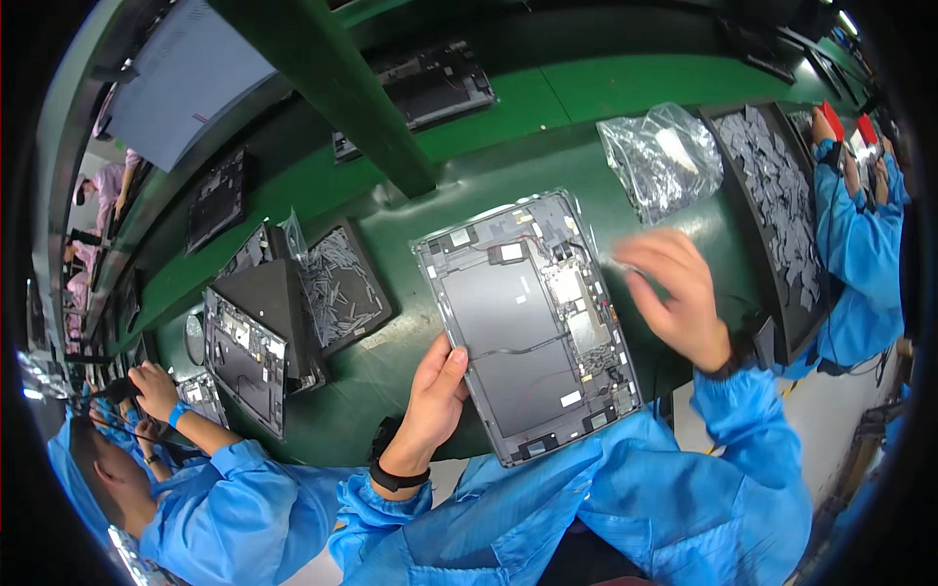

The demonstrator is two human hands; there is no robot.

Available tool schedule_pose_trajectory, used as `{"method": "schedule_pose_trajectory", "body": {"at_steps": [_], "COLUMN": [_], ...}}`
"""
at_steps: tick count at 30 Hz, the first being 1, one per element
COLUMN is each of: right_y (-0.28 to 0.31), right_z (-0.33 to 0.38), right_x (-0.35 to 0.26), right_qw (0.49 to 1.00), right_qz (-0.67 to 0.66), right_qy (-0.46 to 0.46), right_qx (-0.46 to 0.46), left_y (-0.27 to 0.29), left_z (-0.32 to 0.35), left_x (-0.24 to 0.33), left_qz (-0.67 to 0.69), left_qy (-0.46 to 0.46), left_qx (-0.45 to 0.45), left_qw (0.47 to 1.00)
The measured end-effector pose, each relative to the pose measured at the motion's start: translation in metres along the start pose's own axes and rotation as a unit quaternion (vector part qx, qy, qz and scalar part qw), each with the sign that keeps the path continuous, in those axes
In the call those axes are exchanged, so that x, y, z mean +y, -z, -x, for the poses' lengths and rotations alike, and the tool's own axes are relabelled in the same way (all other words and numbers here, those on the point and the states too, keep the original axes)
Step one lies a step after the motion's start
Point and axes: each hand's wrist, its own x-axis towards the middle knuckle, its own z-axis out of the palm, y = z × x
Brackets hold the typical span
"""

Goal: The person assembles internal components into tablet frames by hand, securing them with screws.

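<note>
My left hand (436, 396) grips the left edge of an opened tablet (503, 337), thumb on top. The tablet is tilted up in front of me, over the near edge of the green table. Its inside shows a large dark grey battery panel, a circuit board (586, 317) along the right side and a thin dark cable across the middle. Off the tablet's right edge hovers my right hand (679, 298), apart from it. The thumb and fingers are spread with nothing visible between them, and the fingertips are smeared by motion.
Right of me stand a clear plastic bag (664, 161) and a black tray (738, 210) of small grey pieces. To the left, another tray (376, 298) holds grey strips beside more opened tablets (244, 361). A green post (332, 88) rises ahead. Co-workers in blue sit on both sides.
</note>
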Motion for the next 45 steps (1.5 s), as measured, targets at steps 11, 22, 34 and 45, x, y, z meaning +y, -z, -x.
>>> {"method": "schedule_pose_trajectory", "body": {"at_steps": [11,22,34,45], "right_y": [-0.042,-0.034,-0.009,-0.023], "right_z": [-0.063,-0.012,-0.036,-0.032], "right_x": [0.015,-0.009,0.090,0.101], "right_qw": [0.900,0.951,0.971,0.954], "right_qz": [0.311,0.191,0.225,0.248], "right_qy": [0.270,0.231,-0.066,-0.139], "right_qx": [-0.140,-0.075,-0.036,-0.099], "left_y": [-0.006,0.079,0.087,0.097], "left_z": [-0.009,-0.050,-0.043,-0.034], "left_x": [0.044,0.066,0.071,0.064], "left_qz": [-0.560,-0.731,-0.659,-0.641], "left_qy": [-0.106,-0.239,-0.173,-0.159], "left_qx": [0.101,0.304,0.314,0.341], "left_qw": [0.816,0.563,0.661,0.669]}}
